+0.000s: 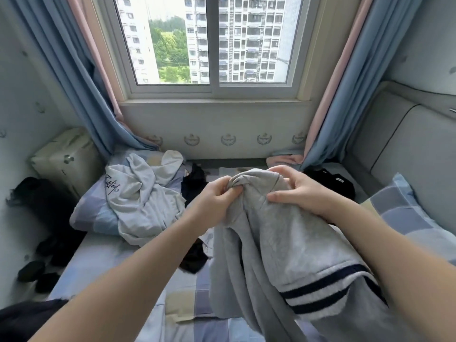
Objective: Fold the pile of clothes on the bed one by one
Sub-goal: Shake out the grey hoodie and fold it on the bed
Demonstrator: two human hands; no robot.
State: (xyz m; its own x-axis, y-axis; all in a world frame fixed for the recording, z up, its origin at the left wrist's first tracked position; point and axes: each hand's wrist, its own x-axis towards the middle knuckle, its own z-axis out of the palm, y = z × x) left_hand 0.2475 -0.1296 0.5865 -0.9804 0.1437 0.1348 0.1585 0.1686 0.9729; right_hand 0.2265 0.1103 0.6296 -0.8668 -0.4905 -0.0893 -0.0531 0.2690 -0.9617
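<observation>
Grey sweatshirt [278, 233], navy-striped, held above bed [118, 257].
Left hand [213, 201] pinches bunched top; right hand [299, 191] grips beside it.

1 head-worn wide view looks down across the bed [103, 262] toward the window [212, 40].

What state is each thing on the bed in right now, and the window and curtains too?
grey sweatshirt: unfolded, held up
left hand: grips its bunched top
right hand: grips its top
white T-shirt: crumpled on pillow
black garment: crumpled on bed
window: shut
curtains: drawn open
</observation>
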